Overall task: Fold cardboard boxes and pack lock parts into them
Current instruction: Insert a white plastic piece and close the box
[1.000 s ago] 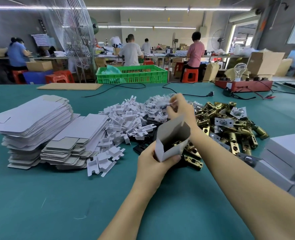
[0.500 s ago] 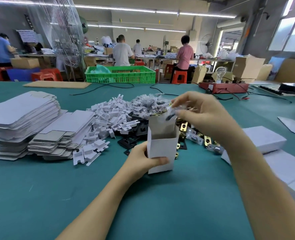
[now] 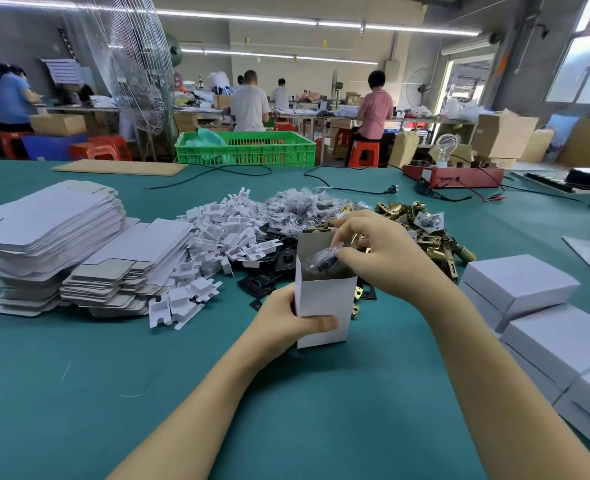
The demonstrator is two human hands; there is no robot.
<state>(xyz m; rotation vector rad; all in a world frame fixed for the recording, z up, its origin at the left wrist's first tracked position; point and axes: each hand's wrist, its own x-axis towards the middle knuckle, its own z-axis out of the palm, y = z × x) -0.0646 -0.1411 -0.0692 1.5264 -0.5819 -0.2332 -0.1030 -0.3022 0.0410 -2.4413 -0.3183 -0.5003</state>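
Both hands busy: left (image 3: 286, 322) gripping upright box (image 3: 324, 306), right (image 3: 380, 252) pinching bagged part (image 3: 323, 259) at its mouth.

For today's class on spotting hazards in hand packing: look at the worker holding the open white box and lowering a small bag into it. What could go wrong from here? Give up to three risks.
1. The small clear bag sits at the mouth of the white box; pinched only by the right hand, it might snag on the rim or slip outside.
2. The left hand grips the box low, so a push could tip it.
3. Brass lock parts lie close behind and could be knocked.
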